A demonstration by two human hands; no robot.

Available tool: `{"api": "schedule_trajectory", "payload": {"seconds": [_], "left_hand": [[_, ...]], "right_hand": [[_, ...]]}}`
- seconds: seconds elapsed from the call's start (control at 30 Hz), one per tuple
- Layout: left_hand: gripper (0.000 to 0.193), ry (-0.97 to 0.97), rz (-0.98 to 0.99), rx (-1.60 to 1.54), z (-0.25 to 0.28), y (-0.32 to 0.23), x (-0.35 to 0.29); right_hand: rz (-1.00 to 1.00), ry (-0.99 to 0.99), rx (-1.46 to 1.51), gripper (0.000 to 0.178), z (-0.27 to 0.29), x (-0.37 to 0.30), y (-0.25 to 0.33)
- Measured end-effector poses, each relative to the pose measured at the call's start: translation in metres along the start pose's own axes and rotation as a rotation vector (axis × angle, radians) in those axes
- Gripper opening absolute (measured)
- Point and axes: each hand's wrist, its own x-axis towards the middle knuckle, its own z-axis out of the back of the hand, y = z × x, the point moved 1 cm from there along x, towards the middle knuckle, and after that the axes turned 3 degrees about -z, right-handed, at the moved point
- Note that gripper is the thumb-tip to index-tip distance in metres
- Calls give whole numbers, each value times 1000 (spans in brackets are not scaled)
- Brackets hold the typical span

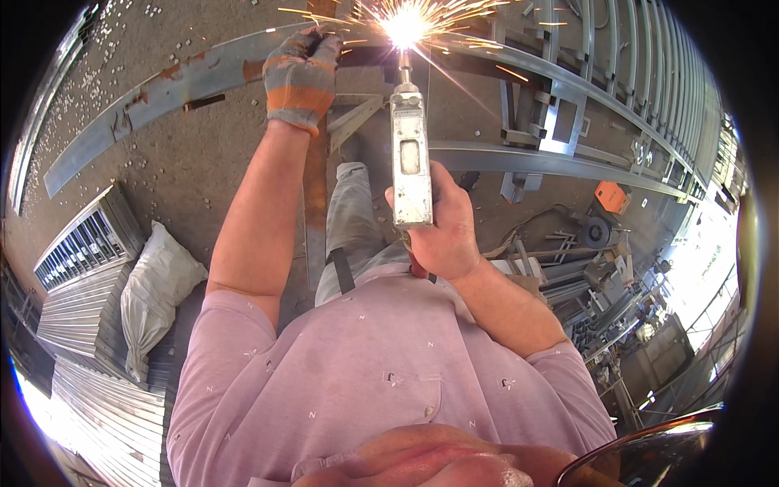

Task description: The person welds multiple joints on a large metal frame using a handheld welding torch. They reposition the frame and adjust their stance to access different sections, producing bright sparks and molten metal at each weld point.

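Torch (411, 158) within right fingers (446, 195) | left fingers (326, 52): cannot tell | glare (406, 28) hides tip

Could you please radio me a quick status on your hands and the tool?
Left hand, gloved, at the long metal strip. Right hand, bare, gripping the silver handheld tool. Bright sparks at its nozzle, glare hiding the work spot.
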Motion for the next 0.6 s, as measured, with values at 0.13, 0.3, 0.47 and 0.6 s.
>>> {"api": "schedule_trajectory", "payload": {"seconds": [0.13, 0.3, 0.47, 0.6], "left_hand": [[21, 24, 27, 6, 1, 5, 1], [22, 29, -130, 198, 1, 9, 2], [22, 27, -121, 213, 0, 10, 2], [21, 32, -176, 268, 1, 16, 2]], "right_hand": [[-11, -15, -14, 27, -2, -2, -1], [-7, -17, 11, 27, -3, -3, -4], [3, -17, 45, 30, -4, -4, -11], [18, -22, 20, 29, -5, -5, -10]]}}
